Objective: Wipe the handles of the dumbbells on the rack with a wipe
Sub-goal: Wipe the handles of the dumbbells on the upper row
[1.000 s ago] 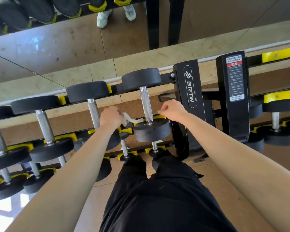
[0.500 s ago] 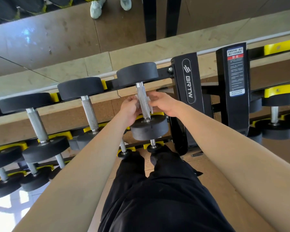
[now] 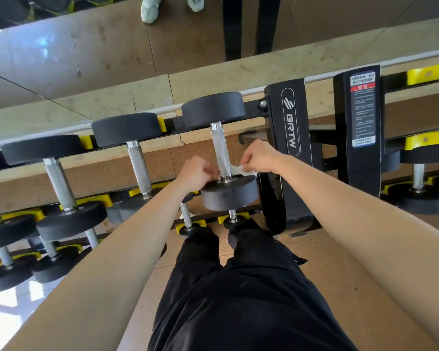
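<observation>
Being shown from the head camera alone, the wipe (image 3: pixel 241 171) is being held at the low end of the handle (image 3: pixel 222 153) of the dumbbell (image 3: pixel 230 196) at the right end of the top row of the rack (image 3: pixel 290 127), just above the near weight head.

The right hand (image 3: pixel 260 157) is being kept at three o'clock of the handle. Its grip is being closed on the wipe's free end, with fingertips and thumb pinched together. The left hand (image 3: pixel 197 173) is being kept at nine o'clock, its fingers curled tight beside the handle. The wipe's other end is being judged as pinched there, though almost none of it is being shown. Whether the wipe is being passed behind the handle or in front cannot be told.

Several risks are being judged from this:
- The thin wipe is being drawn against rough knurled metal, so it is being put at risk of snagging or tearing if pulled hard.
- One end is being left liable to slip from a pinch, so that the wipe drops toward the floor at six o'clock.
- Only the lowest part of the handle is being covered, so the length toward twelve o'clock is being put at risk of being missed.
- The right knuckles are being worked near the rack's upright, where they could be knocked.
- The neighbouring dumbbell (image 3: pixel 140 168) at nine o'clock is being left apart from both hands.
</observation>
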Demonstrator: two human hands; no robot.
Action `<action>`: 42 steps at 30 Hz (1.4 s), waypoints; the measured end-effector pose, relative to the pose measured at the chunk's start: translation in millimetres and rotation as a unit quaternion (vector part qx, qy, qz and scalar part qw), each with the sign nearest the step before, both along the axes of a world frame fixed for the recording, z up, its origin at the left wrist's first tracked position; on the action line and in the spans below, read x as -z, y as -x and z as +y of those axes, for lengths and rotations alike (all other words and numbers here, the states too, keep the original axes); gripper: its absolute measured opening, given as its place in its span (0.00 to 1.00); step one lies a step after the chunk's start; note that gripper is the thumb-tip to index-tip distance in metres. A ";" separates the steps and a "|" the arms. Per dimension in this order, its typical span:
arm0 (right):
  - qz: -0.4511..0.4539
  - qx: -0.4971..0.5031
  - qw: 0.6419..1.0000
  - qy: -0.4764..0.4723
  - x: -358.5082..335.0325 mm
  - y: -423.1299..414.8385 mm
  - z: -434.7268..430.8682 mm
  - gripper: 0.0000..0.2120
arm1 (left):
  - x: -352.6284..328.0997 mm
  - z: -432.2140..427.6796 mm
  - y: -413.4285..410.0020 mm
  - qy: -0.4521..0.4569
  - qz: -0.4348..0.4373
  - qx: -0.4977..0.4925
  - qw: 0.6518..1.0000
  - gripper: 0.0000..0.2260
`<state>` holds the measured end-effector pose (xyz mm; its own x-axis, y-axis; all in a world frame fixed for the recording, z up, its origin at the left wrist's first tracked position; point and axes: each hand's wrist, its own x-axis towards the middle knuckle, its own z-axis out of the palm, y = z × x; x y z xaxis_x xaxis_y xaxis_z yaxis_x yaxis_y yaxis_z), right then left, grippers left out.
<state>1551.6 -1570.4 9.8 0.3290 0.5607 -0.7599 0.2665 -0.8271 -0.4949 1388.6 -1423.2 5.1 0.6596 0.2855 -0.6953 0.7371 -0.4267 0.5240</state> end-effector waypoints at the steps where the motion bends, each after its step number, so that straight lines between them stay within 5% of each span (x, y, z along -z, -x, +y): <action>1: 0.003 -0.020 1.000 -0.013 -1.9 7.4 3.7 0.07 | -1.6 4.5 6.0 -0.001 0.018 0.009 1.000 0.04; 5: -0.011 -0.105 0.994 -0.026 -0.4 25.7 12.0 0.08 | -8.5 25.8 21.4 0.005 0.067 0.045 0.997 0.05; 11: -0.001 -0.156 0.986 0.065 -9.4 -15.4 7.0 0.09 | -5.1 -6.6 -7.5 0.000 0.031 0.069 0.997 0.08; 19: -0.021 -0.127 0.992 -0.006 -1.9 14.2 20.4 0.10 | -12.0 13.1 2.5 0.064 0.004 -0.150 0.987 0.13; 25: -0.009 0.140 0.988 -0.060 -2.6 -6.7 9.9 0.09 | -2.9 -1.7 -22.5 0.095 0.043 -0.238 0.966 0.12; 32: 0.037 0.266 0.961 -0.068 1.2 21.5 40.1 0.09 | -17.6 21.5 -23.7 0.098 -0.039 -0.347 0.932 0.10; 34: 0.088 0.368 0.923 -0.070 2.1 10.3 37.7 0.08 | -18.6 11.7 -38.8 0.121 -0.058 -0.366 0.921 0.08; 37: 0.169 0.554 0.810 -0.093 1.3 -1.8 44.2 0.06 | -16.8 1.5 -55.6 0.128 -0.048 -0.400 0.906 0.06; 39: 0.201 0.597 0.771 -0.091 5.7 4.0 56.2 0.06 | -17.8 7.1 -54.3 0.163 -0.049 -0.460 0.872 0.07; 42: 0.207 0.551 0.802 -0.101 6.4 13.4 72.6 0.07 | -25.7 19.3 -44.4 0.253 -0.082 -0.578 0.771 0.07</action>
<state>1538.2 -1497.8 3.4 0.4514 0.2284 -0.8626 -0.7935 -0.3394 -0.5051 1433.0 -1403.9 30.8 0.2594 0.4682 -0.8447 0.3769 0.7562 0.5348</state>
